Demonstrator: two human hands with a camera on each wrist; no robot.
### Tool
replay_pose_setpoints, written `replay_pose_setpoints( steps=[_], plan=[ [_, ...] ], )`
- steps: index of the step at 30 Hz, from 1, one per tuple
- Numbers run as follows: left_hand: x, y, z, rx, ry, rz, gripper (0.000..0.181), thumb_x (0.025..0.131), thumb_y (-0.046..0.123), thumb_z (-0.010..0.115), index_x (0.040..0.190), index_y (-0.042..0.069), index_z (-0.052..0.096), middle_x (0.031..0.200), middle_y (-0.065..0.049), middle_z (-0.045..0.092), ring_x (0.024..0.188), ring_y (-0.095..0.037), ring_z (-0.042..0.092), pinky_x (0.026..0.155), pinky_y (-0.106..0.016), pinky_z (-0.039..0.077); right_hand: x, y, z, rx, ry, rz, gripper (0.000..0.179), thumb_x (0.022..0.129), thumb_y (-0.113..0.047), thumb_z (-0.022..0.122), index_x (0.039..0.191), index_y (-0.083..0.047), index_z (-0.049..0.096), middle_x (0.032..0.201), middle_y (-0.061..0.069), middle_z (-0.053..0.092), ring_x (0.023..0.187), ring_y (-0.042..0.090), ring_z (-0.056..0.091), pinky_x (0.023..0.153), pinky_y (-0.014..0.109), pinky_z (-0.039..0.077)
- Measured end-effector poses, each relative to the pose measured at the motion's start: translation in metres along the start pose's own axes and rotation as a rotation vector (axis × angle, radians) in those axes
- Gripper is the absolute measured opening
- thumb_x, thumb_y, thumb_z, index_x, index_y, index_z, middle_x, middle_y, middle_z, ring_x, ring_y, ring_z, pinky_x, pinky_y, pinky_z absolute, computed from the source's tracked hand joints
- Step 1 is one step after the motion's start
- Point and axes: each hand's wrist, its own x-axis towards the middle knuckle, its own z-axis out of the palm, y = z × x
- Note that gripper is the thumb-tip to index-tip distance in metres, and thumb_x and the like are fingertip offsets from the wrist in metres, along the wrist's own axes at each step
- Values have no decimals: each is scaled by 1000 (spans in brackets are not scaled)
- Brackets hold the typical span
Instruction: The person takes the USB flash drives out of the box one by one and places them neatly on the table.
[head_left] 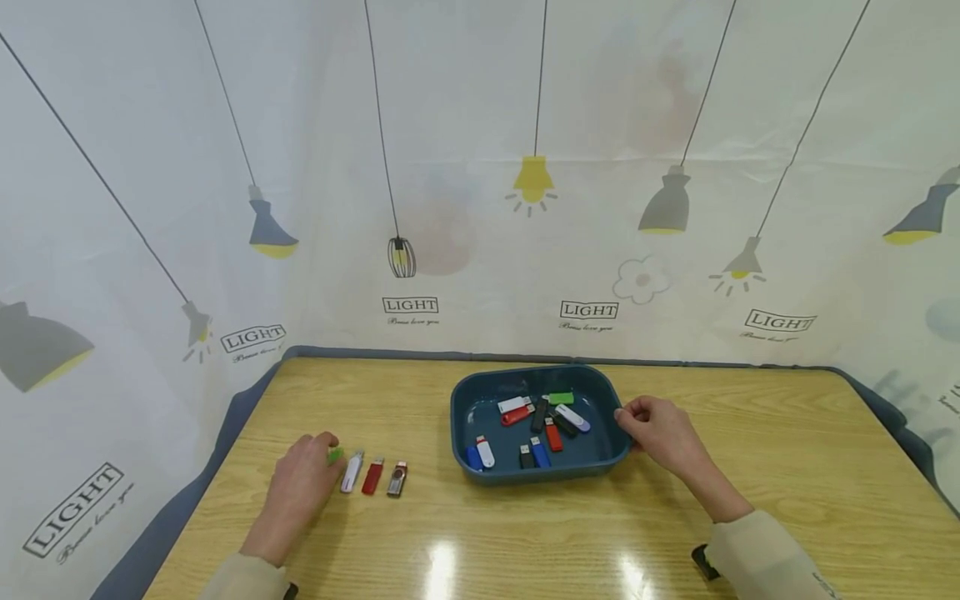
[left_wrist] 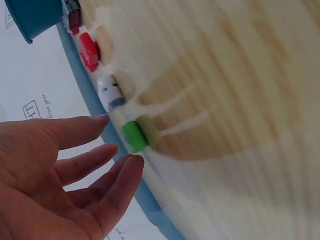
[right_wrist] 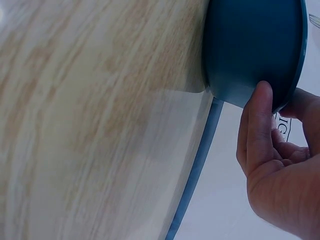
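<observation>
My left hand (head_left: 300,471) is over a green USB stick (left_wrist: 134,136) at the left of the table. Thumb and fingers are spread either side of the stick, not closed on it. Beside it a white USB stick (head_left: 352,472), a red USB stick (head_left: 372,477) and a silver and dark red USB stick (head_left: 397,479) form a row. My right hand (head_left: 660,433) pinches the right rim of a dark blue plastic basin (head_left: 517,477), fingers outside the wall (right_wrist: 250,55). Several USB sticks in white, red, black, blue and green lie in the basin.
The wood-grain table (head_left: 525,533) has a blue-grey edge (head_left: 232,425) at its left and back. A white cloth (head_left: 480,100) printed with lamps hangs behind and at the sides. A small black object (head_left: 705,562) is by the right sleeve (head_left: 765,554).
</observation>
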Motion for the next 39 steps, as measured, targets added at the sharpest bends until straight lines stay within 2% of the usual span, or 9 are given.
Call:
replay_pose_setpoints(
  steps=[3, 8, 14, 17, 20, 23, 26, 32, 39],
  plan=[
    [-2, 12, -4, -24, 60, 46, 31, 94, 11, 73, 118, -8, 67, 106, -23, 66, 92, -36, 66, 79, -53, 56, 0, -1, 0, 0, -1, -2, 26, 103, -23, 62, 106, 3, 67, 82, 6, 69, 69, 23, 69, 62, 34, 55],
    [-5, 52, -10, -73, 175, 183, 25, 93, 10, 75, 114, -4, 71, 106, -19, 67, 91, -35, 68, 78, -50, 57, -1, -1, 0, -5, 0, -5, 26, 103, -23, 62, 106, 2, 67, 81, 5, 69, 68, 22, 69, 62, 34, 54],
    [-2, 106, -8, -131, 203, 322, 16, 94, 8, 76, 108, 1, 74, 102, -12, 67, 90, -26, 69, 74, -42, 58, -1, -2, -2, 5, -6, 2, 28, 104, -24, 61, 107, 3, 67, 84, 6, 69, 69, 22, 69, 62, 33, 55],
    [1, 129, -6, -134, 165, 365, 16, 95, 12, 76, 108, 3, 74, 103, -9, 67, 89, -23, 67, 76, -39, 58, -1, -2, -2, 7, -5, 3, 28, 104, -24, 61, 107, 3, 67, 84, 7, 69, 70, 23, 69, 63, 33, 55],
    [5, 150, -3, -135, 67, 394, 19, 98, 19, 74, 111, 5, 74, 106, -8, 67, 91, -22, 66, 80, -38, 59, -1, -2, -2, 7, 0, 4, 27, 104, -24, 61, 107, 3, 66, 84, 7, 69, 70, 23, 69, 62, 33, 55],
    [10, 166, 2, -113, -35, 411, 22, 99, 22, 72, 115, 6, 73, 108, -8, 68, 94, -21, 65, 85, -37, 59, -1, -2, -1, 9, 2, 9, 27, 103, -23, 62, 107, 3, 67, 84, 6, 69, 69, 23, 69, 63, 33, 55],
    [16, 176, 10, -73, -91, 425, 22, 99, 21, 73, 114, 5, 73, 105, -9, 69, 94, -21, 65, 85, -36, 59, -1, -1, 1, 11, 0, 7, 27, 103, -23, 62, 107, 3, 67, 84, 6, 69, 69, 23, 70, 63, 34, 56],
    [25, 188, 23, 63, -101, 450, 24, 96, 22, 76, 108, 2, 73, 95, -9, 71, 84, -19, 66, 75, -34, 59, -1, -1, 1, 9, 1, 12, 26, 103, -24, 63, 106, 2, 66, 83, 5, 69, 69, 22, 70, 63, 34, 55],
    [29, 191, 37, 122, -123, 436, 24, 94, 22, 78, 103, 0, 75, 87, -10, 71, 70, -17, 63, 63, -31, 58, -1, -1, 0, 3, 0, 18, 26, 103, -24, 63, 106, 2, 66, 82, 5, 69, 69, 22, 69, 62, 34, 55]
  ],
)
